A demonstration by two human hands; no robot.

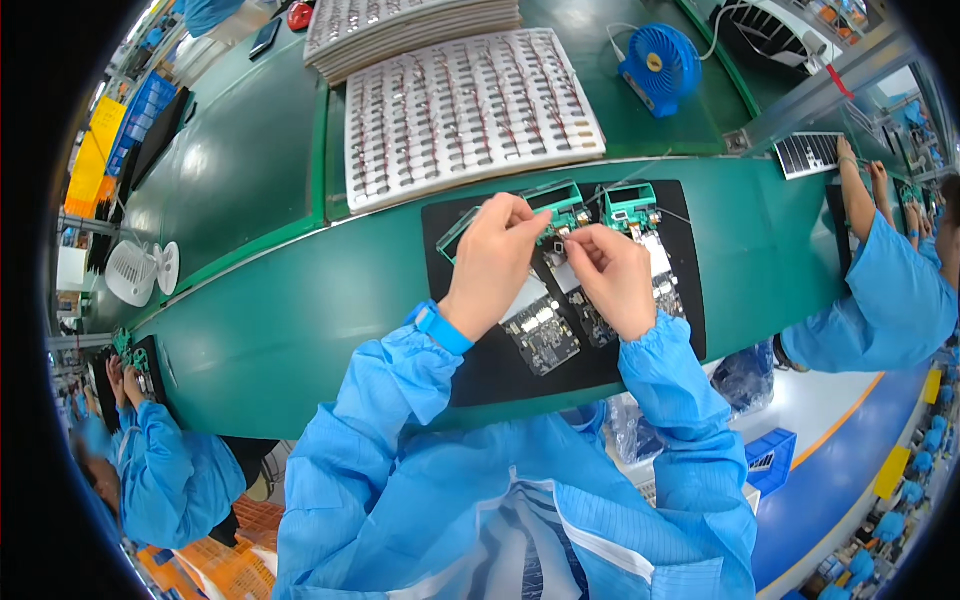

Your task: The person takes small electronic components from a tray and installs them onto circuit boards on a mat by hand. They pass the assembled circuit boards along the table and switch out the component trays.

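Note:
On a black mat [470, 385] lie three circuit boards side by side, each with a green plastic frame at its far end. My left hand [492, 262] reaches over the left circuit board [543, 338], thumb and forefinger pinched at the middle green frame [556, 200]. Just right of it, my right hand [617, 282] is also pinched, its fingertips near a small dark square part [557, 250] of the middle board. Whatever the fingertips hold is too small to make out. The right green frame [628, 203] joins the right circuit board [660, 268], beside my right hand.
Beyond the mat, a white foam tray [470, 110] holds rows of small wired parts, with stacked trays [400, 30] behind it. A blue fan [660, 65] stands at far right, a white fan [140, 270] at left. Co-workers sit on both sides along the green bench [290, 320].

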